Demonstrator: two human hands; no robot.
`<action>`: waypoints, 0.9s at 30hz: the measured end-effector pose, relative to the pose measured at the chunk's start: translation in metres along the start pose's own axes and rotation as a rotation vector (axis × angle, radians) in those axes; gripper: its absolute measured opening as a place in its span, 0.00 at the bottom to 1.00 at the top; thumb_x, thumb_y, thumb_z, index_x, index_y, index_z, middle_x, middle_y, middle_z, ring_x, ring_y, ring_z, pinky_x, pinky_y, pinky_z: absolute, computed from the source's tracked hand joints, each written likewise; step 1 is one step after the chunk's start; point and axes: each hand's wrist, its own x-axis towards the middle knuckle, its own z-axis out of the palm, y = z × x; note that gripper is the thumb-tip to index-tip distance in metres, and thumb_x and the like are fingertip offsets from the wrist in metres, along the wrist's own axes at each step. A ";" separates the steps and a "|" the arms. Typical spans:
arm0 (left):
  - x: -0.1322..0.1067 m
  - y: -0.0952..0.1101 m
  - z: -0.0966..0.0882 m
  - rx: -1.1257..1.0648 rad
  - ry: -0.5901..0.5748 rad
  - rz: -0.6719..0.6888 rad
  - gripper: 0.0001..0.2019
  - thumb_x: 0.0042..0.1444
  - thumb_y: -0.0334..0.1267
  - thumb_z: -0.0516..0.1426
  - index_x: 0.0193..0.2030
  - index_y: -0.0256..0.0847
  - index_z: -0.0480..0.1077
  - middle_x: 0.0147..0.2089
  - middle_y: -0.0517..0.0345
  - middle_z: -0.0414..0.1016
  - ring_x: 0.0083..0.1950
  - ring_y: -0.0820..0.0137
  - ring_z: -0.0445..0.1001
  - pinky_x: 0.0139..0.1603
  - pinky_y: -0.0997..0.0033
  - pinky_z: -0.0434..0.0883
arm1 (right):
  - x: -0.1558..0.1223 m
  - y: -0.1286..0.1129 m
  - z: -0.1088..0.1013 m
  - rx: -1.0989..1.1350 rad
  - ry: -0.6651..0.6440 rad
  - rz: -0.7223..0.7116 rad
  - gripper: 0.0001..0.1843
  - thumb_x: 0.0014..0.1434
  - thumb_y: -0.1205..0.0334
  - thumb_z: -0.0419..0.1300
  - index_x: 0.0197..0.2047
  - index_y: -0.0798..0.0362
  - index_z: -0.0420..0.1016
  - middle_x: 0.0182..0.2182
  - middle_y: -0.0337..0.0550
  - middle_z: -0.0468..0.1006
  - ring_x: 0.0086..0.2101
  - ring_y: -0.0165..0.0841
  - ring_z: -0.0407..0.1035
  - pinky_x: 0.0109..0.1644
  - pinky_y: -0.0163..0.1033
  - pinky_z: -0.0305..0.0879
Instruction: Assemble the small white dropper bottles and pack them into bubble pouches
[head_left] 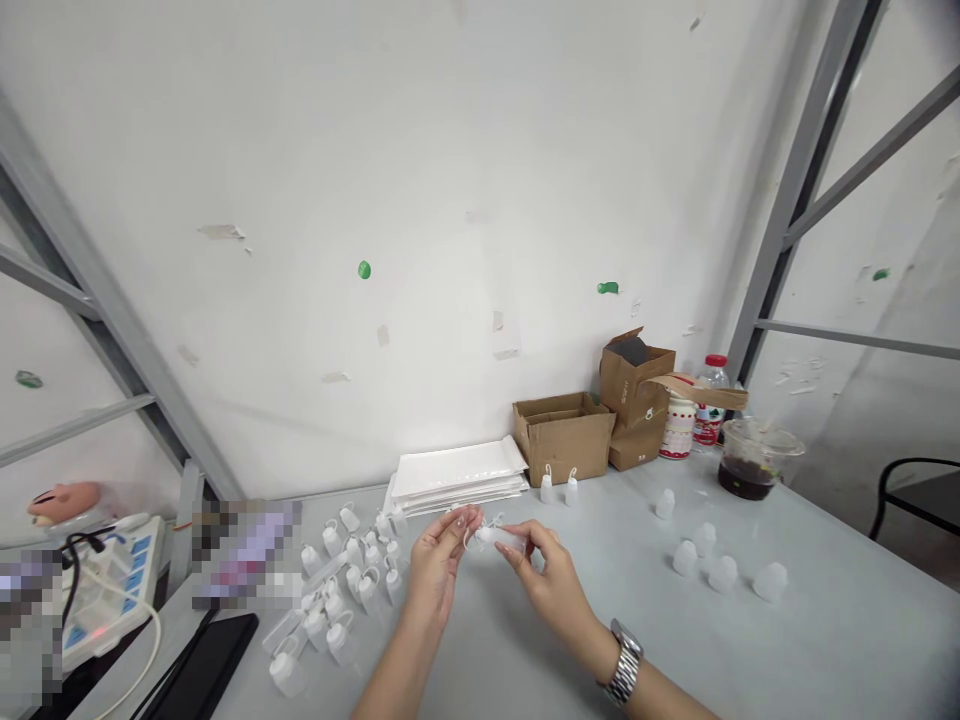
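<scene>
At the middle of the table I hold a small translucent squeeze bottle (pixel 504 538) on its side, cap end to the left. My right hand (pixel 553 582) has its thumb and fingers closed around the bottle's body. At the cap end, my left hand (pixel 436 562) pinches with thumb and fingertips; a thin looped strap shows there, but the exact contact is partly hidden. Left of my left hand lies a cluster of similar bottles with strapped white caps (pixel 367 590). Two more capped bottles (pixel 559 487) stand upright beyond my hands.
White padded envelopes (pixel 457 472) and an open cardboard box (pixel 566 440) line the wall. A brown paper bag (pixel 637 400), a jar (pixel 677 428) and a lidded bowl (pixel 750 470) stand at right, behind several translucent pieces (pixel 721 573). A black device (pixel 202 668) and power strip (pixel 112 600) are left.
</scene>
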 end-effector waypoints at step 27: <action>0.003 -0.010 -0.001 -0.149 0.100 -0.156 0.09 0.51 0.19 0.52 0.31 0.31 0.72 0.35 0.47 0.79 0.35 0.72 0.77 0.29 0.83 0.70 | -0.007 0.002 0.007 -0.251 -0.024 -0.080 0.12 0.57 0.52 0.52 0.37 0.51 0.70 0.27 0.42 0.72 0.33 0.35 0.63 0.39 0.39 0.60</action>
